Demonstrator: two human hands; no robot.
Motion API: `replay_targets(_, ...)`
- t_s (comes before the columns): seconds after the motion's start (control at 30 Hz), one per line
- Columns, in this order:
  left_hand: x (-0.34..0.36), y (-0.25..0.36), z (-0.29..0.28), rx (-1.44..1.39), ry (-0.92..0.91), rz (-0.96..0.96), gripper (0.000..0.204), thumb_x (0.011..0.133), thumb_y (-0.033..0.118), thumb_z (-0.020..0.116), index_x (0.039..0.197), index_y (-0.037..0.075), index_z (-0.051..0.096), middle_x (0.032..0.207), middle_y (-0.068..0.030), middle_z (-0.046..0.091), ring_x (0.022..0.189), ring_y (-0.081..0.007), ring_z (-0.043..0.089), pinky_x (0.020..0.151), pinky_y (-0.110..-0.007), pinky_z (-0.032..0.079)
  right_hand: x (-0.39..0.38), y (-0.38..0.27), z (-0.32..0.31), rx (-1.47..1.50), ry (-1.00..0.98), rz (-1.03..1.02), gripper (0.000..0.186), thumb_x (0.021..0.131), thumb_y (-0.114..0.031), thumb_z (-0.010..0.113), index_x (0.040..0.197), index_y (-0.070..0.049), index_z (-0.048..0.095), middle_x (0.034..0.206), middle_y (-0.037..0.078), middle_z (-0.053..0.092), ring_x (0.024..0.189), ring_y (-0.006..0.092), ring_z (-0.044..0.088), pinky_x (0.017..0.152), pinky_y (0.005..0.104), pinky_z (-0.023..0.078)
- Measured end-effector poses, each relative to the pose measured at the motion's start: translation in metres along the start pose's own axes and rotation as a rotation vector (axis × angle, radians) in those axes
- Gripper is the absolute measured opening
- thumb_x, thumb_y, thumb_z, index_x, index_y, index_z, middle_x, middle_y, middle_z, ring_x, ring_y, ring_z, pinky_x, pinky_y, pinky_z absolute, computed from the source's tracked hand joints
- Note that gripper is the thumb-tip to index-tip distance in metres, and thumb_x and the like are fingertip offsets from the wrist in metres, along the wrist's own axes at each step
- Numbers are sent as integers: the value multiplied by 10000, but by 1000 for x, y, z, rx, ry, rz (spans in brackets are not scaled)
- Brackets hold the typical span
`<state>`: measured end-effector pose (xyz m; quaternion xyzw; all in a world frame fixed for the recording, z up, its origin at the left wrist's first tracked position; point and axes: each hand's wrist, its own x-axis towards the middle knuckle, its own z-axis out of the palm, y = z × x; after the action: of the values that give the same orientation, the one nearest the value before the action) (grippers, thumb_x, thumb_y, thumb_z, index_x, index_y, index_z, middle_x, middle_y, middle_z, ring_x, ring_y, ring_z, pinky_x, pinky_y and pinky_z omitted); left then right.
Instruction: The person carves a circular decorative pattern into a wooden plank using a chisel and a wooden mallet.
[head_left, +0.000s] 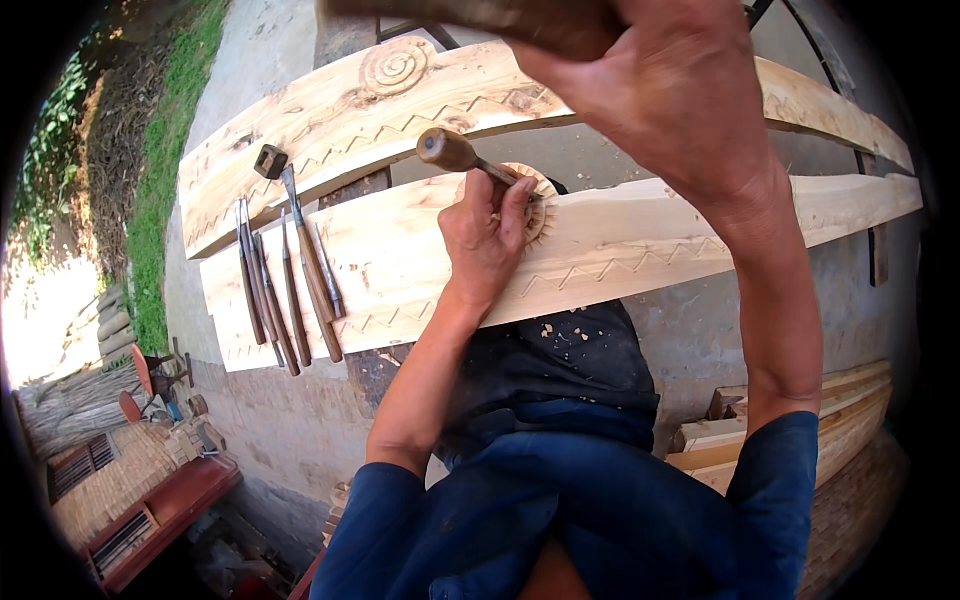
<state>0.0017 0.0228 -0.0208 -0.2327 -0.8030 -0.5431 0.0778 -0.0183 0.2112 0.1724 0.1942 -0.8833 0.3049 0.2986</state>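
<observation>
Left hand (pixel 485 238): near the centre of the frame, forearm rising from the lower edge; thumb and fingers pinching a chisel (pixel 448 150), its wooden handle tilted to the upper left.
Right hand (pixel 665 105): raised at the top of the frame, forearm upright at right, wrist bent leftward; closed around a wooden club (pixel 480 15), fingers partly cut off by the upper edge.
Near board (pixel 390 235): pale wood, across mid-frame, zigzag line along its lower side; its right part crossed by the right forearm.
Round carving (pixel 545 188): on the near board, at centre, partly covered by the left hand; the chisel's tip hidden there.
Far board (pixel 300 135): above the near one, with spiral (pixel 393 67) and zigzag; partly behind the right hand.
Hand tools (pixel 290 280): several, side by side, left on the near board; dark squarish block (pixel 270 161) at their upper end.
Trousers (pixel 590 345): dark, lower centre, dotted with wood chips.
Timber pieces (pixel 840 420): stacked, lower right.
Grass strip (pixel 165 190): upper left.
Red bench (pixel 190 490): lower left.
</observation>
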Motion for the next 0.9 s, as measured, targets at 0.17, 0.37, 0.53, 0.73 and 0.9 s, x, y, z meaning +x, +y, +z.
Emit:
replay_targets(0.17, 1, 4, -1, 33, 47, 14, 268, 1005, 83, 797, 914, 17, 554, 716, -158, 716, 590, -308, 723, 551, -370, 533, 0, 7, -4, -265, -88, -145, 296, 867, -79, 774, 1162, -83, 750, 801, 107, 658, 751, 295, 712, 668, 422, 549)
replay_targets(0.37, 0, -1, 1, 41, 50, 37, 318, 992, 88, 812, 871, 16, 527, 681, -180, 673, 569, -330, 698, 528, -389, 509, -13, 6, 11, -326, -44, -208, 441, 824, -117, 831, 1247, -58, 717, 829, 104, 644, 753, 250, 701, 687, 371, 555)
replay_targets(0.53, -4, -2, -4, -180, 128, -91, 172, 1067, 77, 724, 1047, -4, 573, 848, -159, 771, 728, -212, 763, 666, -307, 596, -14, -5, -5, -505, -84, -177, 418, 819, -146, 847, 1208, -48, 732, 795, 100, 638, 727, 241, 701, 626, 376, 540)
replay_targets(0.73, -1, 2, -3, -447, 217, -247, 135, 1115, 77, 656, 1184, -17, 588, 982, -124, 798, 866, -160, 777, 809, -296, 663, -58, 14, 13, 82, 202, 120, 558, 802, -80, 895, 1336, -71, 735, 1118, 133, 810, 965, 287, 798, 813, 368, 619)
replay_targets(0.9, -1, -1, -2, -364, 147, -233, 120, 1102, 58, 673, 1169, -24, 616, 947, -102, 793, 847, -135, 768, 783, -277, 643, -81, 21, 16, -55, -14, 319, 648, 803, 10, 882, 1412, -150, 726, 1264, 90, 807, 1108, 284, 795, 950, 364, 625)
